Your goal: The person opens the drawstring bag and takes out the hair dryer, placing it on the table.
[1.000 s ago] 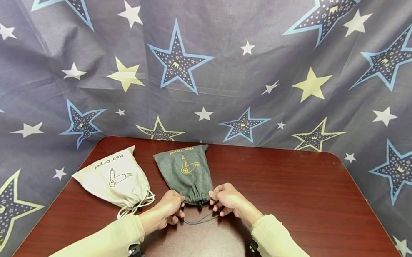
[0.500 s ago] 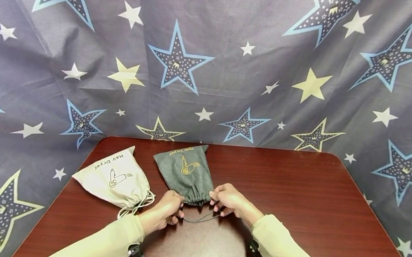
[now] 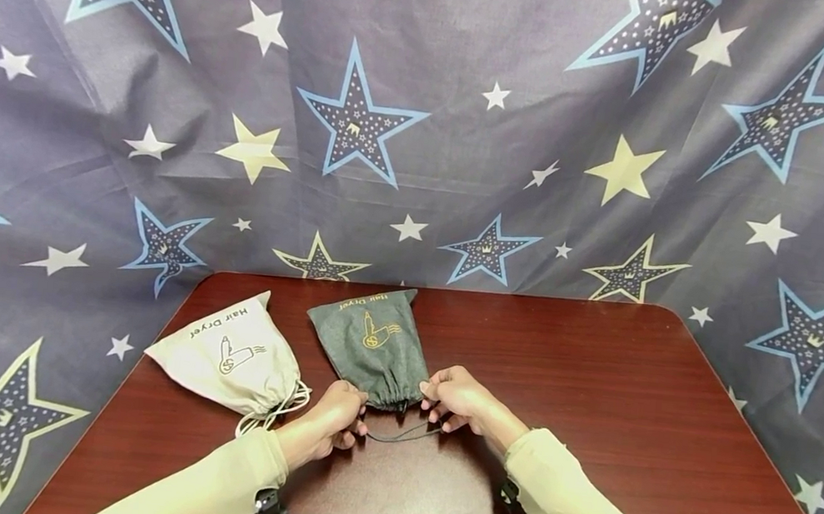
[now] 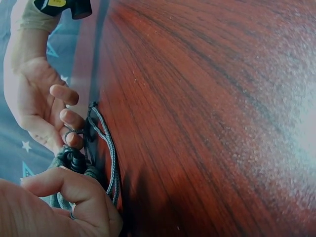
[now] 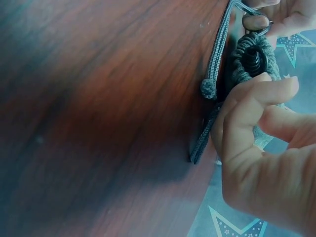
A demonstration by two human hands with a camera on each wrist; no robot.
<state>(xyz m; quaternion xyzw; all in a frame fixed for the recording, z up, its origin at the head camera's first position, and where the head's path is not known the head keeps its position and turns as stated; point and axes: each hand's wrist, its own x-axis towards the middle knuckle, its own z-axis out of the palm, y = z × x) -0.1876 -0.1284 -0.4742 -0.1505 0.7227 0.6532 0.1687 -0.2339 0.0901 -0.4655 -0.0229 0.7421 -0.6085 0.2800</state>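
Note:
A dark grey drawstring bag (image 3: 371, 341) with a yellow hair dryer print lies on the table, its gathered mouth toward me. My left hand (image 3: 336, 417) pinches the drawstring at the left side of that mouth. At the right side my right hand (image 3: 459, 398) pinches the drawstring too. Between the hands a loose stretch of grey cord (image 3: 403, 440) curves over the wood. Inside the puckered mouth a black ring (image 5: 256, 61) shows in the right wrist view. The fingers partly hide the cord where they grip it.
A cream drawstring bag (image 3: 230, 355) printed "Hair Dryer" lies left of the grey one, its white cords (image 3: 275, 410) close to my left forearm. The reddish-brown table (image 3: 594, 393) reaches back to a grey curtain (image 3: 426, 124) with stars.

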